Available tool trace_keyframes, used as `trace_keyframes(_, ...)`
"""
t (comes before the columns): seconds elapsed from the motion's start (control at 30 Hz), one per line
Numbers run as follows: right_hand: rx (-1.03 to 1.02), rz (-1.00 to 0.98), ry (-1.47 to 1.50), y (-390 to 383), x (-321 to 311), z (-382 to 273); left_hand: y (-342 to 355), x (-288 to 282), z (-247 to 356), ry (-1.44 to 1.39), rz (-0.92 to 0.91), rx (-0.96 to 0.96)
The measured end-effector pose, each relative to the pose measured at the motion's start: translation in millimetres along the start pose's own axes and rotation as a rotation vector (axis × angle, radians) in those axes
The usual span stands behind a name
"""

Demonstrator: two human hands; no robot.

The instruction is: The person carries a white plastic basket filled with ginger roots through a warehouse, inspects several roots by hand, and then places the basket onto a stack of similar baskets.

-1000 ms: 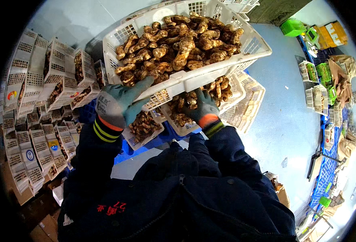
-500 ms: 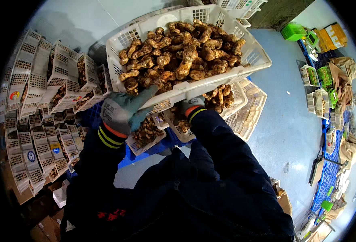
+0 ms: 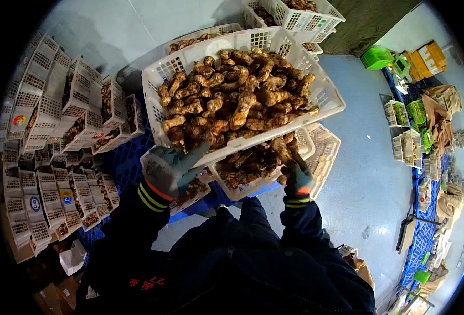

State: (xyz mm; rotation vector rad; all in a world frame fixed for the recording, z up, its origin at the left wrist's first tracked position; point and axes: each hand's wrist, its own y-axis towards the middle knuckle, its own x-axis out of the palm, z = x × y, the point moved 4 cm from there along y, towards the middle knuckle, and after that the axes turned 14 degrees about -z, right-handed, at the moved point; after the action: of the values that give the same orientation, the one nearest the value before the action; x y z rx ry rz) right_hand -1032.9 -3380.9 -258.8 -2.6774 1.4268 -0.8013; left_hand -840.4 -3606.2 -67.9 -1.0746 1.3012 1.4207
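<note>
My left hand (image 3: 171, 168), in a grey-green glove, grips the near rim of a large white perforated crate (image 3: 324, 102) piled with brown, dirt-covered mushrooms (image 3: 242, 97). My gloved right hand (image 3: 297, 176) is below that crate's right part, closed on a mushroom (image 3: 282, 149) over a lower white crate (image 3: 234, 191) of more mushrooms. An empty-looking pale crate (image 3: 324, 163) sits to the right of it, and another partly hidden mushroom crate (image 3: 190, 199) to the left, on blue pallets (image 3: 211, 198).
Stacked white crates (image 3: 85, 128) line the left, with more (image 3: 305, 18) behind at the top. Along the right wall stand blue pallets (image 3: 426, 210) with green crates (image 3: 376, 58), brown cloths (image 3: 437, 115) and orange boxes (image 3: 426, 58). A blue-grey floor (image 3: 363, 199) lies between.
My right hand has come out from under the big crate toward the right, now with a mushroom in its fingers. The big crate appears lower in view, my left hand still on it.
</note>
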Motion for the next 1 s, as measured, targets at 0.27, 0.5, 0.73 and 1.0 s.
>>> trace_keyframes(0.27,-0.364,0.031,-0.376,-25,37,-175,-2,6,-6,0.020,-0.190,-0.140)
trace_keyframes(0.5,-0.236,-0.446,-0.347,129,172,-187,-1,21,-4,-0.023,-0.294,-0.088)
trace_keyframes(0.73,-0.774,-0.461,-0.641,202,209,-194,-18,25,-22,-0.143,-0.207,-0.107)
trace_keyframes(1.0,-0.149,-0.532,-0.715,199,253,-161,-27,-1,-25,-0.121,-0.121,-0.119)
